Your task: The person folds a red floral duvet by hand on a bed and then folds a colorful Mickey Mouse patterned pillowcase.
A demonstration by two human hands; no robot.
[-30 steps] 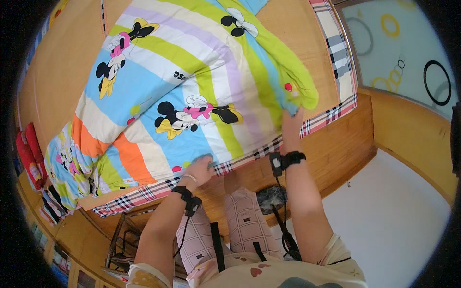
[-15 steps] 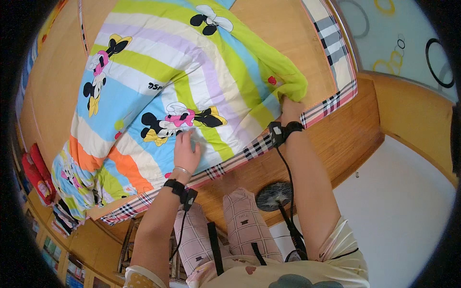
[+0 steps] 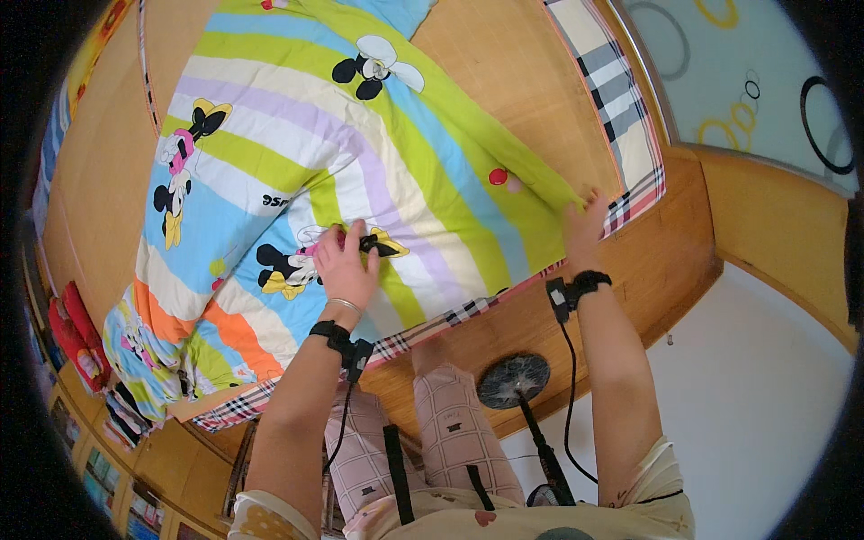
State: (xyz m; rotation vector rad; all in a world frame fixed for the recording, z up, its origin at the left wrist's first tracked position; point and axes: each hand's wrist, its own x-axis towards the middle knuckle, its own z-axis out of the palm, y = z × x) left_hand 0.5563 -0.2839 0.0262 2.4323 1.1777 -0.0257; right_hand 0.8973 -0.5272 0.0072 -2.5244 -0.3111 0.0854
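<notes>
A striped quilt (image 3: 360, 184) is lying across the bed (image 3: 513, 81), covering its middle and near left. A plaid border (image 3: 623, 112) is edging the bed; a glass panel (image 3: 747, 45) is standing beyond, far right. Red bundles (image 3: 79, 333) and a cloth stack (image 3: 130, 418) are sitting past the left end. The person's legs (image 3: 459, 418) are filling the near side, a dark disc on a pole (image 3: 513, 380) standing just to their right.

The quilt's right corner is pointing near right, its right-hand stripes running from far left to near right. The far end is being cut off, so I cannot tell its long axis.

The left hand (image 3: 345, 270) is resting on the quilt, fingers loosely spread, partly hiding a printed figure. The right hand (image 3: 587, 225) is reaching that corner; whether its fingers are gripping cloth, I cannot tell.
</notes>
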